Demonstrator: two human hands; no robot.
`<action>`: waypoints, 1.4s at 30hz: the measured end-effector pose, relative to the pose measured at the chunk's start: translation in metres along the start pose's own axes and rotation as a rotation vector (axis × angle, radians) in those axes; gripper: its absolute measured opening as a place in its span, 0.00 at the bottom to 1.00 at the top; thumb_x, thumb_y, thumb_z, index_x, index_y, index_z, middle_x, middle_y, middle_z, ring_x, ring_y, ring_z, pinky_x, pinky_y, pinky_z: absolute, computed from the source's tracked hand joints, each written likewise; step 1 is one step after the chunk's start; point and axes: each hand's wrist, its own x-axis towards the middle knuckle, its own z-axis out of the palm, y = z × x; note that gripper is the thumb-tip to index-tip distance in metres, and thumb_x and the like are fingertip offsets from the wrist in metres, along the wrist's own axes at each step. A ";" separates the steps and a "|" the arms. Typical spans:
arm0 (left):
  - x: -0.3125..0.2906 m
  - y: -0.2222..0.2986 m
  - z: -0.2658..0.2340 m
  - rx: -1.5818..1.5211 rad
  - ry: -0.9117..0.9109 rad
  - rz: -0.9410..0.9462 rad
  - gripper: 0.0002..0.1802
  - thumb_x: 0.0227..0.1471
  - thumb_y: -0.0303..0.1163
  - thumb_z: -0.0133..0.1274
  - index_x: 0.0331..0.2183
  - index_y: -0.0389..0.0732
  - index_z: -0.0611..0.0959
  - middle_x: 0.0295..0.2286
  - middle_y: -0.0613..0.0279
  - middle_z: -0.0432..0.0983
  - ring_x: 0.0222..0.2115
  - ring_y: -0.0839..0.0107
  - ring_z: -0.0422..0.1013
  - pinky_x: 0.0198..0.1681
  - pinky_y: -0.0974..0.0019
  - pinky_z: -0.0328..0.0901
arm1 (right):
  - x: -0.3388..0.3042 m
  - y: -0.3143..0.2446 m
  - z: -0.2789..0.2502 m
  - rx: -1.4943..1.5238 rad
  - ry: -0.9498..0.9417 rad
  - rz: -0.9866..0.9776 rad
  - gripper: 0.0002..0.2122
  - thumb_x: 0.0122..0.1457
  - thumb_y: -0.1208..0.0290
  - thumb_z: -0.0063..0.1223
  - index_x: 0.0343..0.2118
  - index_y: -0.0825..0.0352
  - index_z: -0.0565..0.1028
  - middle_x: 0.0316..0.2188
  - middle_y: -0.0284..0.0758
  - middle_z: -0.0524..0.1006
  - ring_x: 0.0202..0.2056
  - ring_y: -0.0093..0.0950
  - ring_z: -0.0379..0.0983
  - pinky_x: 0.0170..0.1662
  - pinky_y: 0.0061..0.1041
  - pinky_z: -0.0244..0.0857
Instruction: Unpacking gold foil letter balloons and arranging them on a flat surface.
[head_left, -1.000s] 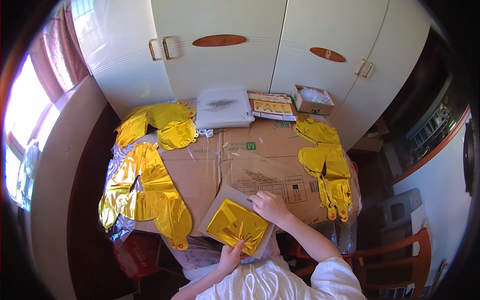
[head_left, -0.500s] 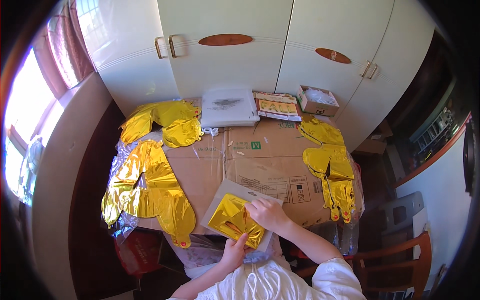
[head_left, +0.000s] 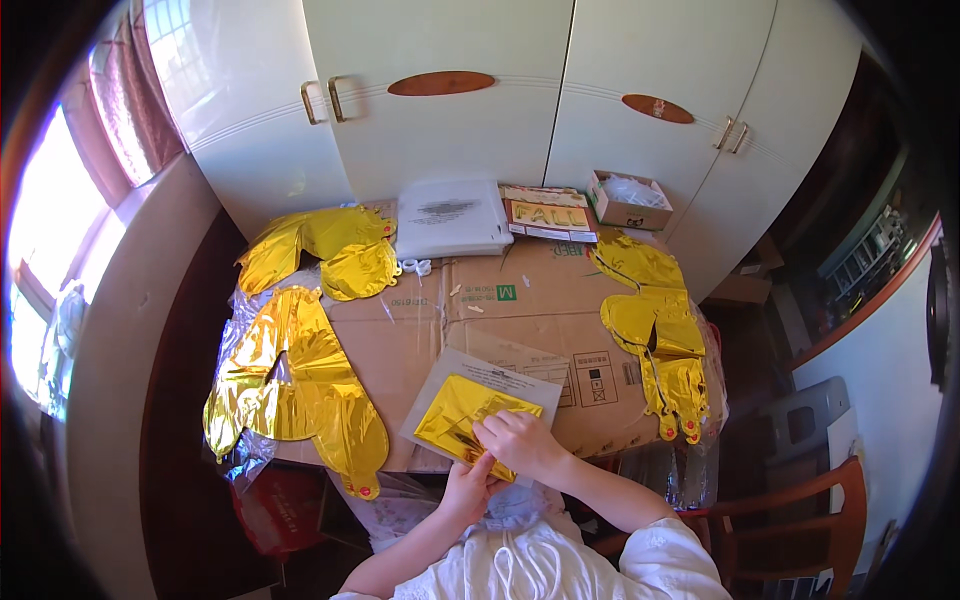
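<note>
Near the front edge of the cardboard-covered table I hold a frosted plastic bag [head_left: 533, 384]. It is tilted, and a flat, folded gold foil balloon [head_left: 462, 402] shows in it. My left hand [head_left: 468, 492] grips the bag's lower edge, thumb on top and fingers underneath. My right hand [head_left: 520, 443] is closed over the lower right of the gold foil, its fingertips close to my left thumb. Whether those fingertips pinch the bag or the foil is hidden.
Uninflated gold foil balloons lie at the near left [head_left: 295, 390], far left [head_left: 320, 245] and right [head_left: 655, 325]. A stack of plastic bags [head_left: 450, 222], a printed card pack [head_left: 550, 214] and an open box [head_left: 630, 203] line the back. Flattened cardboard [head_left: 400, 350] covers the table.
My right hand has moved slightly down and left across the package, closer to my left thumb. The bag has shifted, and more of the gold foil's upper part shows flat.
</note>
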 end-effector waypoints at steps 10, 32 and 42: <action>0.004 0.006 0.014 -0.018 0.031 0.008 0.11 0.62 0.35 0.42 0.44 0.43 0.72 0.36 0.62 0.75 0.36 0.70 0.75 0.39 0.64 0.72 | 0.001 -0.005 -0.006 0.074 -0.031 0.018 0.11 0.46 0.71 0.53 0.34 0.65 0.77 0.25 0.29 0.72 0.30 0.25 0.73 0.32 0.23 0.68; 0.008 -0.017 0.015 -0.049 0.040 0.194 0.07 0.54 0.20 0.47 0.37 0.37 0.76 0.32 0.63 0.73 0.34 0.71 0.73 0.34 0.67 0.71 | 0.021 -0.026 0.008 -0.011 0.112 0.027 0.04 0.44 0.71 0.53 0.24 0.61 0.71 0.22 0.28 0.69 0.28 0.23 0.72 0.25 0.21 0.69; 0.012 0.016 0.014 -0.227 -0.011 0.256 0.10 0.60 0.30 0.45 0.44 0.42 0.73 0.38 0.64 0.75 0.37 0.69 0.74 0.38 0.65 0.72 | -0.021 -0.018 -0.026 0.292 0.381 0.279 0.29 0.45 0.68 0.64 0.52 0.65 0.66 0.47 0.40 0.68 0.48 0.34 0.66 0.48 0.32 0.63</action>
